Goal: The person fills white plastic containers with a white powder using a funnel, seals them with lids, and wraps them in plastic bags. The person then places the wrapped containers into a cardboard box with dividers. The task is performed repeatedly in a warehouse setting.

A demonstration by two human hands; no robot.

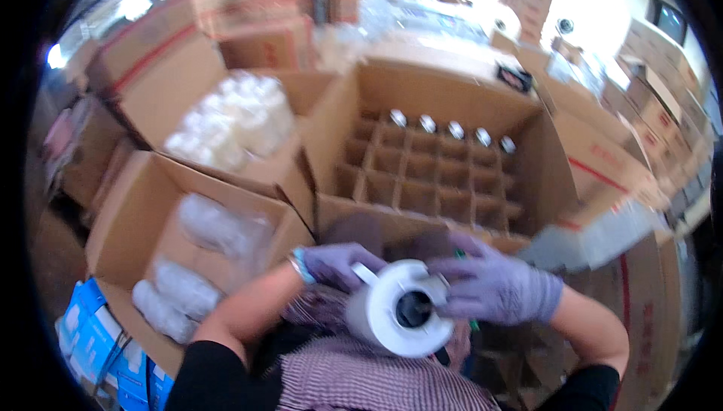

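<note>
Close to my body is a white cylindrical container (361,319) with a wide round rim and a dark round centre; its exact kind is unclear. My left hand (343,264), in a grey-purple glove, is closed at its upper left side, by a small white tab. From the right, my gloved right hand (489,283) grips the rim, its fingers curled near the dark centre. Beyond both hands stands an open carton (437,83) with cardboard dividers (418,166). Several white-topped items (456,131) fill its far row of cells.
At the left, an open carton (113,253) holds several clear-wrapped cylinders (184,287). Behind it, another carton (151,72) contains many whitish wrapped pieces (233,121). Blue packages (90,320) lie at the lower left. Carton flaps (595,177) spread out on the right; stacked boxes (655,110) stand beyond.
</note>
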